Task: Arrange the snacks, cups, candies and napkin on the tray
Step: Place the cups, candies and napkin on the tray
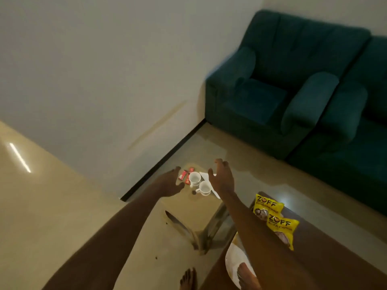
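Two white cups (pixel 194 178) (pixel 204 188) stand side by side on a small glass side table (pixel 188 203). Red candies (pixel 186 175) lie just left of the cups, and a white napkin (pixel 206 176) lies behind them to the right. My left hand (pixel 170 183) hovers open to the left of the cups. My right hand (pixel 222 177) hovers open to their right, over the napkin. Neither hand touches anything. Two yellow snack packets (pixel 267 207) (pixel 281 227) lie on a dark brown table (pixel 326 252). A white tray (pixel 234 258) shows partly under my right forearm.
Teal armchairs (pixel 293 84) stand at the back right against the wall. A white wall (pixel 104 70) with a black skirting runs behind the glass table. My bare feet (pixel 188 279) show at the bottom on the beige floor.
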